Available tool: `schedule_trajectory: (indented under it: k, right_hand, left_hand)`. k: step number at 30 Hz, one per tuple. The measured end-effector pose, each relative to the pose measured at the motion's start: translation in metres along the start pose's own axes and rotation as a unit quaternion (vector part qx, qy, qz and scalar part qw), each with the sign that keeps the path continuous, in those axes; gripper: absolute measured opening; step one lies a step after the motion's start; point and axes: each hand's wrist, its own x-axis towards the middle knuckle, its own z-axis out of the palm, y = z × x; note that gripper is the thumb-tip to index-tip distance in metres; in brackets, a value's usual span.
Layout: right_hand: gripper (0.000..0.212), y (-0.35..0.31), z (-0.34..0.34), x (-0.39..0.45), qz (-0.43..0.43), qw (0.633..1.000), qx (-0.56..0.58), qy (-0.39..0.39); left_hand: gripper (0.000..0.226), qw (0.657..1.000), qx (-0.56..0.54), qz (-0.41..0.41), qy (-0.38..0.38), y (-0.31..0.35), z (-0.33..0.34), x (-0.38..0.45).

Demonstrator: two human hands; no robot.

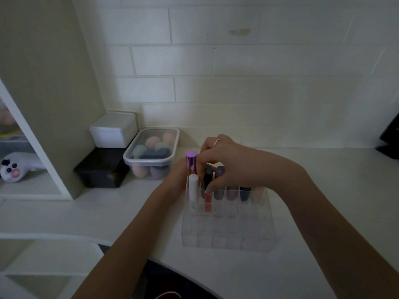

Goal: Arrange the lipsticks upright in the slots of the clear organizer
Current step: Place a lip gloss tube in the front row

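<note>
Right hand (224, 160) fingers pinch a dark lipstick (207, 178) into clear organizer (228, 231) back row, near table's far edge; left hand (176, 182) grip hidden. Risk: knocking purple-capped tube (191, 161) over w/ knuckles.

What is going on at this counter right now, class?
A person is filling a clear organizer with lipsticks. The right hand pinches a black-capped tube with a coral base standing in a back slot. The left hand is at the organizer's left side beside a purple-capped tube; its grip is hidden. A white tube and several darker ones stand upright in the back rows, while the front rows are unfilled. A tub of makeup sponges sits behind.
</note>
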Motion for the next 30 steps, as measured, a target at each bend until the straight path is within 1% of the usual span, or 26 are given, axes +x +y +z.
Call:
schedule_trajectory:
  k: [1, 2, 3, 5, 6, 7, 8, 9, 10, 11, 12, 13, 14, 15, 16, 17, 18, 19, 20, 21, 22, 24, 26, 28, 29, 30]
  right_hand:
    - [0.026, 0.001, -0.005, -0.003, 0.000, 1.000, 0.024, 0.001]
    - [0.024, 0.003, -0.012, -0.007, -0.003, 0.999, 0.034, 0.009]
    - [0.023, 0.006, -0.021, -0.011, -0.010, 0.999, 0.034, 0.034]
    - [0.016, 0.015, -0.042, -0.021, -0.008, 0.992, 0.053, 0.116]
    - [0.012, 0.024, -0.049, -0.025, 0.003, 0.985, 0.070, 0.159]
    - [0.011, 0.036, -0.052, -0.028, 0.022, 0.978, 0.080, 0.189]
    - [0.012, 0.049, -0.052, -0.029, 0.050, 0.975, 0.081, 0.200]
    - [0.016, 0.063, -0.049, -0.027, 0.091, 0.976, 0.069, 0.184]
    - [0.023, 0.076, -0.043, -0.026, 0.141, 0.979, 0.055, 0.138]
    - [0.035, 0.087, -0.035, -0.025, 0.194, 0.978, 0.045, 0.065]
    - [0.046, 0.095, -0.027, -0.022, 0.242, 0.969, 0.043, -0.018]
    - [0.054, 0.100, -0.018, -0.019, 0.276, 0.955, 0.050, -0.092]
    - [0.057, 0.105, -0.008, -0.016, 0.286, 0.947, 0.052, -0.140]
    - [0.058, 0.109, 0.000, -0.011, 0.276, 0.947, 0.048, -0.156]
    - [0.055, 0.115, 0.008, -0.006, 0.262, 0.953, 0.044, -0.147]
    - [0.049, 0.118, 0.014, -0.002, 0.252, 0.959, 0.046, -0.123]
    - [0.043, 0.120, 0.018, 0.001, 0.253, 0.961, 0.056, -0.099]
    - [0.039, 0.121, 0.021, 0.004, 0.257, 0.960, 0.072, -0.080]
    - [0.037, 0.121, 0.023, 0.006, 0.262, 0.959, 0.088, -0.065]
    - [0.035, 0.121, 0.025, 0.007, 0.265, 0.957, 0.107, -0.051]
    - [0.033, 0.122, 0.027, 0.008, 0.266, 0.955, 0.123, -0.033]
    - [0.033, 0.125, 0.030, 0.009, 0.260, 0.956, 0.134, 0.010]
    - [0.033, 0.129, 0.035, 0.011, 0.252, 0.956, 0.144, 0.046]
    - [0.031, 0.131, 0.039, 0.012, 0.243, 0.951, 0.173, 0.078]
    - [0.029, 0.132, 0.041, 0.012, 0.237, 0.947, 0.194, 0.094]
    - [0.028, 0.132, 0.042, 0.012, 0.233, 0.942, 0.216, 0.109]
  left_hand:
    - [0.016, 0.999, 0.021, 0.024, 0.005, -0.001, -0.001, 0.000]
    - [0.012, 0.998, 0.044, 0.041, -0.009, -0.002, -0.005, 0.005]
    - [0.018, 0.998, 0.034, 0.043, -0.015, -0.004, -0.009, 0.009]
    - [0.025, 1.000, -0.014, -0.014, -0.003, -0.002, -0.015, 0.016]
    - [0.023, 1.000, -0.023, -0.012, 0.004, -0.002, -0.015, 0.021]
    - [0.019, 1.000, -0.017, 0.011, 0.009, -0.005, -0.014, 0.023]
    - [0.015, 0.999, -0.002, 0.042, 0.012, -0.007, -0.014, 0.024]
    - [0.016, 0.998, 0.007, 0.061, 0.009, -0.007, -0.013, 0.025]
    - [0.019, 0.997, 0.028, 0.074, -0.011, -0.010, -0.014, 0.026]
    - [0.022, 0.995, 0.046, 0.075, -0.043, -0.009, -0.013, 0.023]
    - [0.025, 0.992, 0.065, 0.056, -0.094, -0.007, -0.012, 0.023]
    - [0.028, 0.987, 0.086, 0.035, -0.132, -0.004, -0.009, 0.022]
    - [0.029, 0.983, 0.104, 0.017, -0.150, -0.006, -0.007, 0.031]
    - [0.029, 0.981, 0.123, -0.020, -0.148, -0.005, -0.003, 0.039]
    - [0.029, 0.974, 0.132, -0.050, -0.178, -0.008, -0.004, 0.045]
    - [0.029, 0.960, 0.160, -0.054, -0.224, -0.014, -0.006, 0.047]
    - [0.023, 0.949, 0.168, -0.056, -0.262, -0.019, -0.008, 0.051]
    - [0.016, 0.947, 0.181, -0.055, -0.260, -0.021, -0.009, 0.054]
    - [0.017, 0.952, 0.190, -0.079, -0.227, -0.019, -0.008, 0.059]
    - [0.020, 0.960, 0.210, -0.072, -0.169, -0.011, -0.003, 0.059]
    - [0.021, 0.968, 0.219, -0.036, -0.117, -0.001, 0.005, 0.054]
    - [0.024, 0.969, 0.221, 0.088, -0.071, 0.008, 0.016, 0.034]
    - [0.026, 0.971, 0.194, 0.135, -0.034, 0.012, 0.020, 0.023]
    - [0.037, 0.980, 0.156, 0.122, -0.032, 0.008, 0.020, 0.028]
    - [0.042, 0.983, 0.155, 0.096, -0.035, 0.004, 0.017, 0.035]
    - [0.040, 0.984, 0.156, 0.074, -0.039, 0.002, 0.015, 0.040]
